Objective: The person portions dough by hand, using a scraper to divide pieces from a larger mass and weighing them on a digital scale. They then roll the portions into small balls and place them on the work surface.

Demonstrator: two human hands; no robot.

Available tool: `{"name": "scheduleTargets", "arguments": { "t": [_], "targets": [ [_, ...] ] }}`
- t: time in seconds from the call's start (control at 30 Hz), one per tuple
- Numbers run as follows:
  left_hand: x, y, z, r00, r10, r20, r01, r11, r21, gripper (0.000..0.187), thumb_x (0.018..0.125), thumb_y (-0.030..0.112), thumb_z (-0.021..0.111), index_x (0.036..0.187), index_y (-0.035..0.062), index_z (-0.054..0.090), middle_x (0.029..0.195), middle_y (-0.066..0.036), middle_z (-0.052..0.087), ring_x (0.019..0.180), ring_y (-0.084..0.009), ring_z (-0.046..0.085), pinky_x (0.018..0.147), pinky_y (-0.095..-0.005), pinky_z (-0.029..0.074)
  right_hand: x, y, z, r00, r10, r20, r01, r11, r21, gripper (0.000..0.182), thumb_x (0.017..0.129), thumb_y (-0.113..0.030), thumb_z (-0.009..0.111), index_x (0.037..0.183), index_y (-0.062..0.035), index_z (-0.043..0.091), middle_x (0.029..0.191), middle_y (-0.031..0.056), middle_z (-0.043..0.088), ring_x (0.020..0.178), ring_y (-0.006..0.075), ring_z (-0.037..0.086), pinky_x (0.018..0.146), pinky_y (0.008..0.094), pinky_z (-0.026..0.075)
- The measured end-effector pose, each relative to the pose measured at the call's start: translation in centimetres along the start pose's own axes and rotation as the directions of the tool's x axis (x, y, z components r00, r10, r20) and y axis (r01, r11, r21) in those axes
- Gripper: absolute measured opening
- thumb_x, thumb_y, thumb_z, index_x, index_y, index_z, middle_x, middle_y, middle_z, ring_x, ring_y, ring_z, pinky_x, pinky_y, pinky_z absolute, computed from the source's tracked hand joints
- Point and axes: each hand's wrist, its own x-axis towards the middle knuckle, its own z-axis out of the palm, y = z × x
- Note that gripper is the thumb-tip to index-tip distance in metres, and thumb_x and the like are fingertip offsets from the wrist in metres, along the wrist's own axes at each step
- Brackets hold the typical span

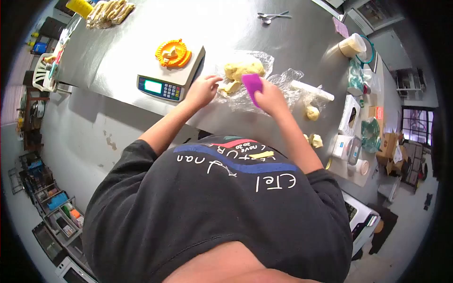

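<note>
My right hand [271, 96] grips a purple dough scraper [252, 87], its blade at the near right side of a large lump of yellowish dough [244, 70]. The dough lies on crumpled clear plastic wrap [245, 101]. A smaller cut piece of dough [230, 88] sits just in front of the lump. My left hand [203, 91] hovers left of that piece, fingers curved and slightly apart, with nothing visible in it. Beside it stands a digital kitchen scale [160, 88] with a lit display. An orange dumpling mould [166, 46] rests on the scale, a bit of dough [171, 53] in it.
Right of the wrap lie a white rolling pin [312, 90], a dough ball [312, 113] and dough pieces [316, 140]. Spoons [273, 16] lie at the back of the metal table [141, 23]. A bagged stack of food [109, 12] is far left; tubs [353, 45] stand right.
</note>
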Motion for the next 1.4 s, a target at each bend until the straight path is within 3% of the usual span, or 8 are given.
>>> {"name": "scheduleTargets", "arguments": {
  "t": [0.3,0.43,0.53,0.67,0.77,0.93,1.27,1.4],
  "targets": [
    [-1.4,-0.7,4.0,0.988,-0.154,0.027,0.153,0.988,0.027,0.025,0.076,0.009,0.056,0.100,0.0041,0.060,0.103,-0.017,0.059,0.091,-0.0332,0.058,0.081,-0.0396,0.047,5.9,-0.9,4.6,0.958,-0.133,0.255,0.190,0.959,-0.210,0.031,0.073,-0.012,0.048,0.101,-0.0069,0.059,0.093,0.0193,0.063,0.089,0.0351,0.060,0.077,0.0438,0.047],
    [-3.0,-0.4,4.1,0.984,-0.165,-0.062,0.165,0.986,-0.005,0.020,0.076,0.009,0.056,0.093,0.0018,0.060,0.092,-0.019,0.061,0.091,-0.0340,0.058,0.081,-0.0406,0.046,3.9,2.0,4.5,0.709,-0.098,0.699,0.360,0.902,-0.238,0.038,0.067,-0.008,0.050,0.103,-0.0062,0.061,0.112,0.0153,0.058,0.100,0.0311,0.057,0.084,0.0386,0.047],
    [-3.1,0.2,4.1,0.962,-0.268,-0.059,0.267,0.963,-0.024,0.019,0.075,0.009,0.056,0.092,0.0016,0.059,0.092,-0.019,0.061,0.091,-0.0334,0.058,0.080,-0.0405,0.046,2.5,3.5,5.5,0.647,-0.198,0.736,0.495,0.844,-0.208,0.040,0.067,-0.009,0.051,0.106,-0.0082,0.061,0.134,0.0052,0.044,0.106,0.0296,0.055,0.088,0.0387,0.045],
    [-2.1,0.8,3.2,0.933,-0.331,-0.144,0.329,0.943,-0.042,0.023,0.074,0.008,0.055,0.096,0.0019,0.059,0.093,-0.018,0.061,0.089,-0.0328,0.058,0.079,-0.0402,0.047,1.4,2.7,5.8,0.602,-0.063,0.796,0.450,0.850,-0.273,0.040,0.069,-0.011,0.050,0.106,-0.0041,0.062,0.138,0.0082,0.039,0.110,0.0280,0.054,0.091,0.0371,0.045],
    [-0.9,1.9,3.0,0.958,-0.255,-0.132,0.251,0.967,-0.043,0.028,0.073,0.008,0.054,0.099,0.0016,0.060,0.095,-0.018,0.061,0.088,-0.0322,0.059,0.079,-0.0400,0.047,1.0,3.7,6.3,0.578,-0.169,0.798,0.516,0.834,-0.197,0.038,0.067,-0.010,0.050,0.103,-0.0042,0.063,0.139,0.0083,0.038,0.107,0.0287,0.055,0.089,0.0384,0.046],
    [0.3,1.2,4.8,0.937,-0.340,0.083,0.332,0.938,0.097,0.044,0.068,0.025,0.061,0.105,0.0008,0.059,0.107,-0.020,0.056,0.100,-0.0314,0.055,0.088,-0.0382,0.044,1.0,3.3,6.3,0.580,-0.115,0.807,0.481,0.847,-0.225,0.038,0.067,-0.010,0.050,0.102,-0.0066,0.064,0.139,0.0072,0.038,0.106,0.0292,0.056,0.087,0.0392,0.046],
    [0.6,0.4,5.2,0.892,-0.446,0.072,0.433,0.889,0.148,0.037,0.064,0.018,0.064,0.099,0.0049,0.064,0.103,-0.019,0.060,0.094,-0.0318,0.059,0.086,-0.0371,0.046,0.7,3.6,7.0,0.579,-0.047,0.814,0.416,0.876,-0.245,0.035,0.068,-0.012,0.049,0.097,-0.0082,0.066,0.143,0.0022,0.032,0.100,0.0279,0.059,0.083,0.0390,0.048],
    [0.8,-1.2,4.2,0.859,-0.464,0.215,0.464,0.884,0.055,0.038,0.065,0.021,0.067,0.100,0.0059,0.063,0.095,-0.013,0.063,0.089,-0.0250,0.061,0.082,-0.0336,0.047,0.6,3.3,6.8,0.593,-0.052,0.803,0.434,0.861,-0.264,0.034,0.067,-0.012,0.049,0.096,-0.0075,0.067,0.144,0.0000,0.030,0.097,0.0279,0.060,0.080,0.0391,0.049]
  ]
}}
